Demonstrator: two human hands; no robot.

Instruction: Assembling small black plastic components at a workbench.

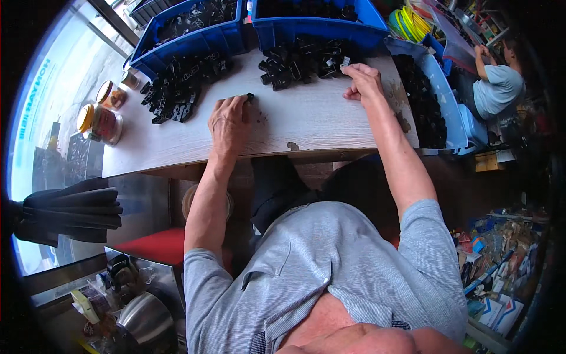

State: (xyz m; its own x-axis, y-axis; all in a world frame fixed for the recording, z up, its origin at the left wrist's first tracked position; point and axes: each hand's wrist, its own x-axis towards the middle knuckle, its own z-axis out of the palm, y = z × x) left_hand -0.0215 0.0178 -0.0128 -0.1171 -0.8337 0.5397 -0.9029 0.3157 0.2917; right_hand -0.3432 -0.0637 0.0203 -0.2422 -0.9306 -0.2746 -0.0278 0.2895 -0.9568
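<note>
My left hand (229, 121) rests low over the pale wooden table (300, 121), its fingers closed on a small black plastic part (250, 97) at the fingertips. Farther right, my right hand (365, 81) is pinched at the edge of a heap of black plastic parts (295, 66). At its thumb and forefinger shows a small whitish piece (346, 61), too small to name. A second heap of similar black parts (183, 85) lies on the table beyond my left hand.
Two blue bins (194, 40) (321, 28) of black parts stand at the table's far side. A lighter blue tub (456, 121) of them is at the right. Jars (101, 124) stand at the left edge. Another person (498, 85) sits at the far right.
</note>
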